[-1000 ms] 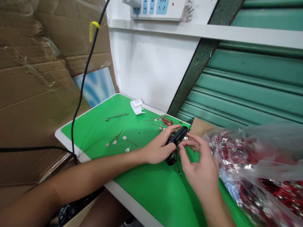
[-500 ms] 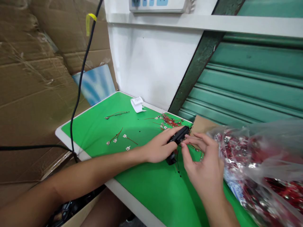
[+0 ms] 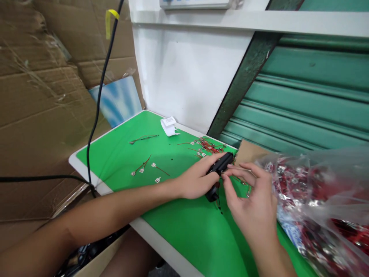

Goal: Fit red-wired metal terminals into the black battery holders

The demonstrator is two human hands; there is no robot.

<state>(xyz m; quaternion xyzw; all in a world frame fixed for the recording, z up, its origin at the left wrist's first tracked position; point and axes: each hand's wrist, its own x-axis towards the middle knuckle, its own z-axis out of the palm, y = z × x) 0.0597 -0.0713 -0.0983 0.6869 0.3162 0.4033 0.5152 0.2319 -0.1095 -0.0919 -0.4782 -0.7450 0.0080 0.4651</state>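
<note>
My left hand (image 3: 196,179) is closed around a long black plastic housing (image 3: 223,163), held tilted above the green tabletop (image 3: 184,234). From the other side, my right hand (image 3: 253,204) brings thumb and fingertips together against the housing's edge. Whatever is pinched there is too small and too covered to make out. Thin dark wires (image 3: 220,206) hang below the housing. Just behind the hands lies a heap of red wires with small metal contacts (image 3: 209,145).
A clear plastic bag (image 3: 317,184) full of red-wired contacts bulges at the right, by a cardboard piece (image 3: 249,152). Loose wired contacts (image 3: 142,169) and white paper (image 3: 169,126) lie on the left part. A black cable (image 3: 98,100) hangs at the table's left edge.
The view has shifted slightly, so most things sit a little further right. Both hands keep the same hold at the black housing.
</note>
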